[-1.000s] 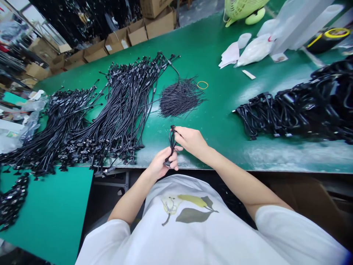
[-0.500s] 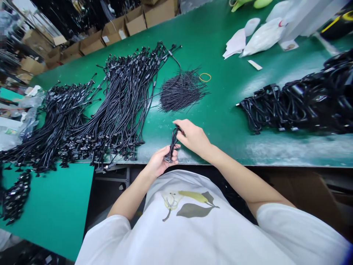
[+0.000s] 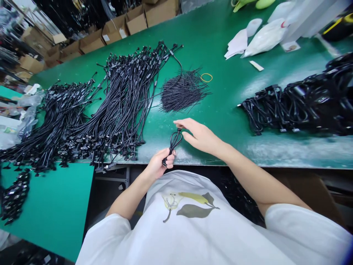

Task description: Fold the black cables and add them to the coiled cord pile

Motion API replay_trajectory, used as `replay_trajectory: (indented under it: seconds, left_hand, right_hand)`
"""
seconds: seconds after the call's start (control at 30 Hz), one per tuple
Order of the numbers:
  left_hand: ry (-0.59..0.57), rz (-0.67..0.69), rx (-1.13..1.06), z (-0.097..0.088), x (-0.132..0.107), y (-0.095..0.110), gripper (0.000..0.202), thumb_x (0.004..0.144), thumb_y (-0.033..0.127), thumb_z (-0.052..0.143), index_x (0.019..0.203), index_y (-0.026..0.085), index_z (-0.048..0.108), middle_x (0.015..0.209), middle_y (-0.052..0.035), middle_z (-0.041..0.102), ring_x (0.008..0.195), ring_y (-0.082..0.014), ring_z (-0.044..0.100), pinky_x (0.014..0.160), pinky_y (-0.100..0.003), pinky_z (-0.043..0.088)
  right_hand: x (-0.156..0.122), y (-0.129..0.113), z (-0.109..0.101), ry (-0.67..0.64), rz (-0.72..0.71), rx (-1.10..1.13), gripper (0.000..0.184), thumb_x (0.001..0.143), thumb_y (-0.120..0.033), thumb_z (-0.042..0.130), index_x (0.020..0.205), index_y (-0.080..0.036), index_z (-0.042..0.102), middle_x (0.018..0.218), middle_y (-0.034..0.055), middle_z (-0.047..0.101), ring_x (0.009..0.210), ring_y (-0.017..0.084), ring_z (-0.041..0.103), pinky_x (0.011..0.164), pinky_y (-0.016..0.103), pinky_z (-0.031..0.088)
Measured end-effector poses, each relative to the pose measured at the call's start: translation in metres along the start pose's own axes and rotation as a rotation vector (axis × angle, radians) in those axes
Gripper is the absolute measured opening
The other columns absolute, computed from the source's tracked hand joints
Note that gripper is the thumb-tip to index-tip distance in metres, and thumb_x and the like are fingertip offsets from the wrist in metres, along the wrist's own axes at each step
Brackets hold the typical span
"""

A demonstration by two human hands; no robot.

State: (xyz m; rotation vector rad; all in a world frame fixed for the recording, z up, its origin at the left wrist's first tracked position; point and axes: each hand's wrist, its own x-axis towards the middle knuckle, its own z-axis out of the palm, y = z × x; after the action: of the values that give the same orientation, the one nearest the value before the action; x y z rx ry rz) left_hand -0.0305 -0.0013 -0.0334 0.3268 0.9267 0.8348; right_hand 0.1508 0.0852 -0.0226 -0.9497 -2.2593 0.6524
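A long green-topped table (image 3: 209,36) is spread with fanned bundles of thin black cables (image 3: 116,106). A loose heap of fine black wires (image 3: 182,92) and a yellow rubber band (image 3: 206,77) are laid nearby, with coiled thicker black cables (image 3: 292,106) and white plastic bags (image 3: 264,38) placed further along.

Head-worn view, facing forward and down, close above the left hand (image 3: 159,163), right hand (image 3: 200,137), and green workbench (image 3: 220,48)

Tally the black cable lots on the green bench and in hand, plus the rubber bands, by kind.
Fanned bunches of long black cable: 2
Pile of thin black strands: 1
Heap of coiled black cable: 1
Looped black cable in the left hand: 1
Yellow rubber band: 1
Total: 6
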Motion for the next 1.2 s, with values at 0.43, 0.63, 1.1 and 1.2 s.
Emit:
replay_trajectory:
  seconds: [0.43,0.63,1.1,1.2]
  left_hand:
    - [-0.083,0.293,0.469,-0.022,-0.004,0.022,0.054,0.079,0.042,0.072,0.126,0.018,0.06,0.116,-0.0121,0.067,0.108,-0.0236,0.064,0.095,-0.034,0.047]
    - [0.044,0.339,0.447,-0.021,0.002,0.015,0.055,0.077,0.05,0.071,0.118,0.014,0.065,0.106,-0.0118,0.071,0.093,-0.0229,0.07,0.09,-0.035,0.052]
    - [0.211,0.568,0.608,0.0,0.022,0.002,0.053,0.09,0.058,0.048,0.118,0.015,0.062,0.115,-0.0132,0.067,0.106,-0.0221,0.064,0.09,-0.033,0.054]
    - [0.213,0.52,0.7,0.003,0.03,-0.006,0.052,0.091,0.055,0.048,0.123,0.016,0.062,0.133,-0.0133,0.06,0.124,-0.0252,0.055,0.099,-0.035,0.049]
  right_hand:
    - [-0.02,0.016,0.004,-0.162,-0.209,-0.491,0.054,0.094,-0.06,0.034,0.078,-0.018,0.063,0.068,0.0062,0.058,0.065,0.016,0.048,0.06,0.031,0.023]
    - [-0.019,0.012,0.009,-0.149,-0.254,-0.493,0.042,0.093,-0.053,0.045,0.094,-0.017,0.066,0.076,0.0072,0.061,0.072,0.018,0.051,0.081,0.035,0.033]
    - [-0.036,-0.006,0.028,-0.139,-0.161,-0.613,0.039,0.097,-0.014,0.034,0.13,-0.007,0.055,0.083,0.0097,0.064,0.083,0.022,0.06,0.094,0.045,0.039]
    - [-0.043,-0.004,0.039,-0.211,-0.082,-0.642,0.041,0.099,-0.023,0.037,0.132,-0.003,0.049,0.086,0.011,0.062,0.068,0.019,0.058,0.067,0.035,0.041]
